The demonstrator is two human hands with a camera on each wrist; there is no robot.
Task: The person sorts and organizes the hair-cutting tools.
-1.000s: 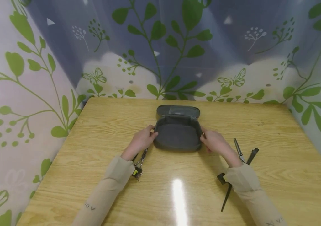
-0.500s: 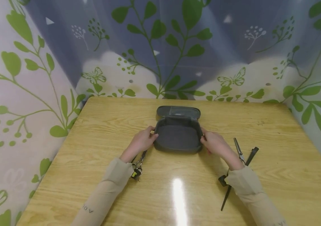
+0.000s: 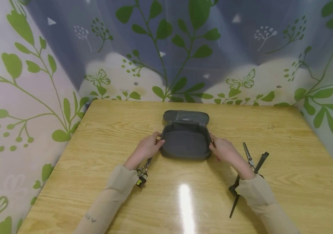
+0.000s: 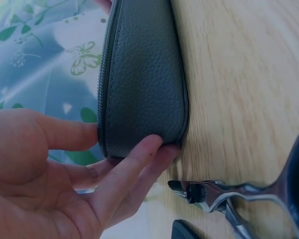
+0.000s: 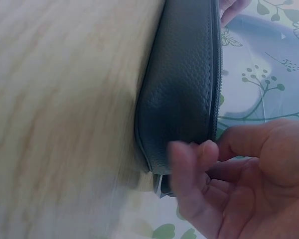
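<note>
Wood table (image 3: 102, 130), leafy curtain behind. Open grey case (image 3: 185, 139) at centre; left hand (image 3: 147, 148) and right hand (image 3: 225, 150) pinch its ends. Looks light, semi-stiff, grippy leather; hold by side walls.

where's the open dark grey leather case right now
In the head view, the open dark grey leather case sits mid-table, held between the left hand and the right hand.
</note>
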